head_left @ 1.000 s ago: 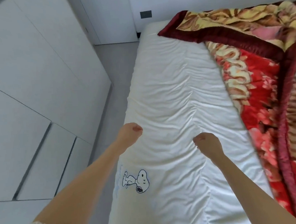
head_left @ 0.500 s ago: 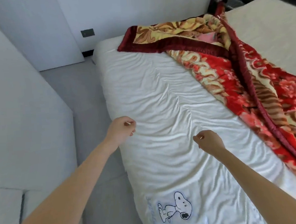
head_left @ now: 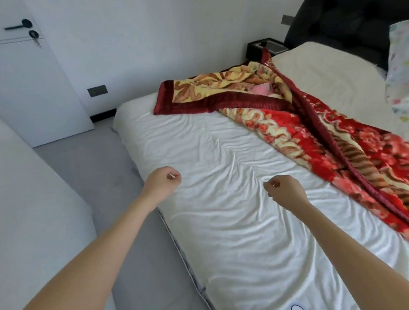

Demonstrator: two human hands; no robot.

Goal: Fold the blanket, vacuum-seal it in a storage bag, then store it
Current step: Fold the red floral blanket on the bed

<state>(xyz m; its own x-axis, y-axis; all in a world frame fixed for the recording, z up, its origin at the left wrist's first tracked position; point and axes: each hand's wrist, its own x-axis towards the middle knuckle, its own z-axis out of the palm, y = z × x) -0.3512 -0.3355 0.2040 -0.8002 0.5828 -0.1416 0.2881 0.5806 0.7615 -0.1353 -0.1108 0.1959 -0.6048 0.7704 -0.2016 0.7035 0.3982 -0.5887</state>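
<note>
The fingers (head_left: 175,178) of the left hand (head_left: 163,183) are curled into the palm, and those (head_left: 270,186) of the right hand (head_left: 286,191) are curled in the same way; neither hand holds anything I can make out. Both hands hang just above the bed's white sheet (head_left: 227,225), the left over the bed's near edge, the right further in over the bed.

The blanket (head_left: 318,148), red with cream and brown flowers and a dark red border, lies unfolded in a long heap along the middle of the bed, one corner turned back at the foot end. Nothing lies between the hands and the blanket but wrinkled sheet. Beyond the blanket, the bed's far half shows a cream cover (head_left: 326,82), with a patterned pillow (head_left: 404,75) against the black headboard (head_left: 348,12). Off the bed's foot end stands a white door (head_left: 27,89); grey floor (head_left: 92,176) runs along the bed's near side.
</note>
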